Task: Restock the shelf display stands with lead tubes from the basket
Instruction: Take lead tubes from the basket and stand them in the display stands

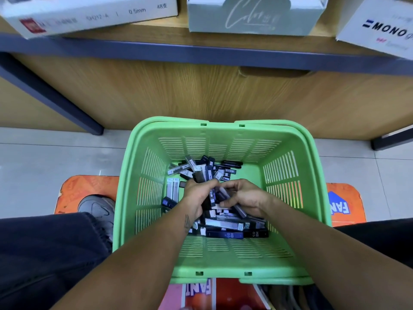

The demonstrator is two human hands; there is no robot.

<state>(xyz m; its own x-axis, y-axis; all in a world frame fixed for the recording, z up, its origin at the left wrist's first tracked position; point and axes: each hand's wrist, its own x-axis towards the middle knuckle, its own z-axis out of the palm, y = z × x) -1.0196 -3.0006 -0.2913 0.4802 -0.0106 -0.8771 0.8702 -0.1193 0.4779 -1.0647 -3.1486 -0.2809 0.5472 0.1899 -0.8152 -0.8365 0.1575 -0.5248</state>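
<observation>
Inside the green basket (290, 139) our left hand (196, 198) grips several lead tubes (202, 173); our right hand (243, 195) pinches another tube (224, 194)

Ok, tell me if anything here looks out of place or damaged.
Nothing looks damaged or spilled. The lead tubes lie jumbled inside the green basket, none outside it. Both hands gather tubes: left hand, right hand.

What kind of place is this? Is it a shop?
Probably a stationery shop. Boxes of pens and pencils, one marked MONO and one marked 0.5mm, sit on a wooden shelf. A green shopping basket on the floor holds many lead tubes.
</observation>
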